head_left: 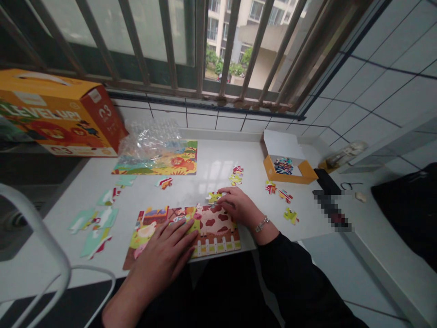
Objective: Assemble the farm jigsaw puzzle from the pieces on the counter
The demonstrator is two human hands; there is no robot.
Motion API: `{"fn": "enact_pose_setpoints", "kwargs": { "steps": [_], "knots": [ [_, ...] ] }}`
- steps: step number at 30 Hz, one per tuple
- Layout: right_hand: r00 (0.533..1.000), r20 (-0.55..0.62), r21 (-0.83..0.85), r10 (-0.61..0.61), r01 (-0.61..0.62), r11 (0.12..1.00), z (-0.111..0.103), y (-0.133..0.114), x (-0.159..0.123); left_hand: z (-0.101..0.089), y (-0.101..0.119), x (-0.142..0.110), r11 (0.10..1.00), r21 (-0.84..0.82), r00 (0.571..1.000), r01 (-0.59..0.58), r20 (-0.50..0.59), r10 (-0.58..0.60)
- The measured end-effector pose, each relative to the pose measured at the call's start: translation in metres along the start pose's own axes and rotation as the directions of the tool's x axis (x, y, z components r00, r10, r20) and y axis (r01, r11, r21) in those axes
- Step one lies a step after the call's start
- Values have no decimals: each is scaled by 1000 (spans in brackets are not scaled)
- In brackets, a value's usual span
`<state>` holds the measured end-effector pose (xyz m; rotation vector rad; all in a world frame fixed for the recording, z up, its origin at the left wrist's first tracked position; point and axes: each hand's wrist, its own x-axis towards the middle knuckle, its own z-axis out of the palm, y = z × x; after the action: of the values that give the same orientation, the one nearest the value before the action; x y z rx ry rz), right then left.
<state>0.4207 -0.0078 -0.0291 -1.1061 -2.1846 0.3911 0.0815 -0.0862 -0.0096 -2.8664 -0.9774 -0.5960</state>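
A partly assembled farm jigsaw puzzle point(218, 243), with a brown-spotted cow and a white fence, lies at the counter's front edge. My left hand point(167, 248) rests flat over its middle, fingers stretched out. Above the puzzle's upper right edge, my right hand point(239, 205) pinches a yellow-green puzzle piece point(213, 197) between thumb and fingers. The piece touches or nearly touches the cow section; I cannot tell which. Loose pieces lie around: a red and yellow one point(236, 175) behind my right hand, and a yellow-green one point(291, 216) to its right.
Mint-green pieces point(97, 246) spread at the left. Behind them, bubble wrap point(150, 141) covers part of a lion picture board point(186, 159). An orange box point(58, 114) stands at the back left; an open yellow box point(290, 175) sits back right. A white curved tube point(51, 237) rises front left.
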Motion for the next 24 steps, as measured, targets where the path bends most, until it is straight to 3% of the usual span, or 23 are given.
{"fn": "enact_pose_setpoints", "kwargs": {
  "steps": [10, 17, 24],
  "knots": [
    [1000, 20, 5, 11, -11, 1000, 8, -10, 4, 1, 0, -2, 999, -42, 999, 31, 22, -30],
    [972, -24, 106, 233, -230, 967, 7, -14, 2, 2, -1, -5, 998, -51, 999, 33, 10, -32],
    [960, -35, 132, 276, -270, 954, 8, -11, 0, 5, -2, -6, 994, -93, 998, 56, 16, -54]
  ]
}}
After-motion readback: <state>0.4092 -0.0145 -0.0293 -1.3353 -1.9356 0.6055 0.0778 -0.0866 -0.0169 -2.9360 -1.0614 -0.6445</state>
